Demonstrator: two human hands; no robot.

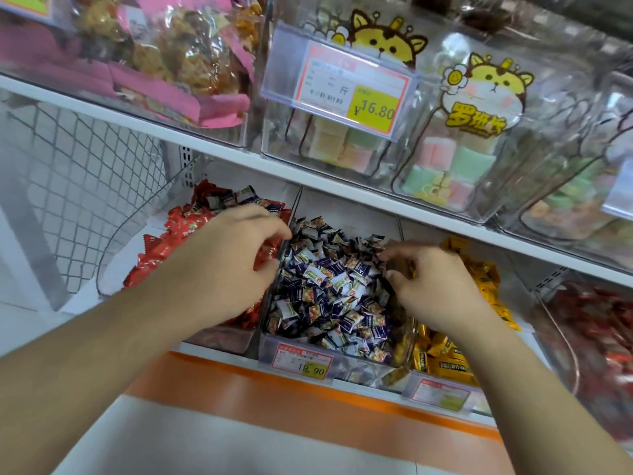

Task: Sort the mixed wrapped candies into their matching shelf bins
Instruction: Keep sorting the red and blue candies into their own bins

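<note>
Two hands (pixel 236 265), three candy bins (pixel 298 358)

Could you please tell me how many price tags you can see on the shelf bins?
3. One reading 16.80 hangs on the upper clear bin, one sits on the blue-and-white candy bin's front, one on the yellow candy bin's front. Another may be cut off at the right edge.

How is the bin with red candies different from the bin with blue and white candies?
The red candy bin sits left of the blue-and-white candy bin. The red candy bin holds larger red wrappers plus a few stray blue-and-white ones at its back; the blue-and-white candy bin holds small pieces. Only the blue-and-white candy bin shows a price tag. Both are clear bins on the lower shelf.
</note>
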